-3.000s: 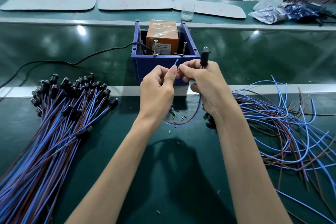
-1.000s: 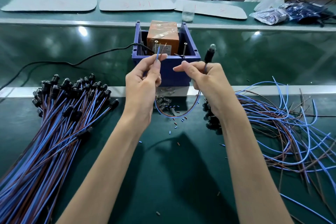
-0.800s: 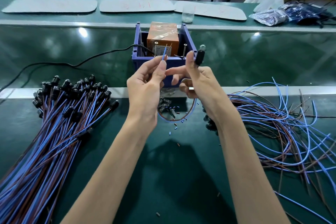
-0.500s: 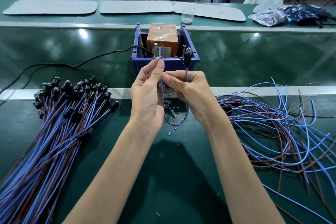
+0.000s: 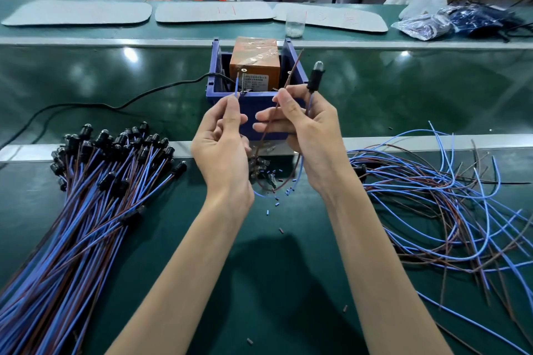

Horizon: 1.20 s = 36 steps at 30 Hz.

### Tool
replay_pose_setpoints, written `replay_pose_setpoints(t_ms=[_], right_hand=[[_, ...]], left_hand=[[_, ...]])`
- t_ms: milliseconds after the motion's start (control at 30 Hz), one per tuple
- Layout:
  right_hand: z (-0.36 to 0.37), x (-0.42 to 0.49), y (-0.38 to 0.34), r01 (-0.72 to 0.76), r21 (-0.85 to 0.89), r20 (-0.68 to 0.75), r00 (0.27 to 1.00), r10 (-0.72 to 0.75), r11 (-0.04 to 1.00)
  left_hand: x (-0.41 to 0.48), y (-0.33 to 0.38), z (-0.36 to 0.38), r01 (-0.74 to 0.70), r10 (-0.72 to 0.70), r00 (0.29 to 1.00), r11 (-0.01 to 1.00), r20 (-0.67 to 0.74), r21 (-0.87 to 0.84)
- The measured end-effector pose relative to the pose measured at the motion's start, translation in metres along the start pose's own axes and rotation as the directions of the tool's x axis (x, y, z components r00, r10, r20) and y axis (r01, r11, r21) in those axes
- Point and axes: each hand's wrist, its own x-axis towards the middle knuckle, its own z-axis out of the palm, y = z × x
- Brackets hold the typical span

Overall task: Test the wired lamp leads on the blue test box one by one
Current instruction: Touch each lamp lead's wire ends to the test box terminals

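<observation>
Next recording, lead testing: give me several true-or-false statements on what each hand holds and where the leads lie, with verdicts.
1. The left hand pinches the blue wire near its end. True.
2. The lamp has been put down. False: the right hand holds it upright beside the blue test box.
3. An orange unit sits inside the blue test box. True.
4. The bundled leads lie on the person's right. False: they lie on the left; loose wires are on the right.
5. The right hand also holds a brown wire. True.
</observation>
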Motion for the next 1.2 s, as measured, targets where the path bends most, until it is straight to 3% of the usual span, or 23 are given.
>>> replay_pose_setpoints(t_ms=[200,433,700,833,1000,1200], right_hand=[[-0.004,0.002,-0.001,0.111,-0.061,-0.139,0.983,-0.119,0.992],[-0.013,0.008,-0.002,0.199,0.006,-0.243,0.951,-0.191,0.980],[-0.018,0.011,0.000,0.226,-0.015,-0.338,0.916,-0.218,0.974],[-0.021,0.014,0.003,0.203,-0.037,-0.394,0.897,-0.201,0.979],[-0.024,0.018,0.011,0.139,-0.064,-0.432,0.889,-0.154,0.988],[-0.028,0.020,0.018,0.081,-0.044,-0.448,0.889,-0.092,0.996]], left_hand=[[0.000,-0.006,0.000,-0.129,0.128,0.991,0.991,0.030,0.044],[0.000,-0.009,-0.003,-0.279,0.275,0.960,0.955,0.057,0.098],[0.006,-0.016,-0.006,-0.306,0.305,0.952,0.943,0.026,0.132],[0.011,-0.019,-0.009,-0.328,0.324,0.945,0.935,0.047,0.134],[0.025,-0.024,-0.017,-0.314,0.295,0.949,0.907,0.109,0.280],[0.039,-0.024,-0.019,-0.297,0.296,0.953,0.875,0.065,0.381]])
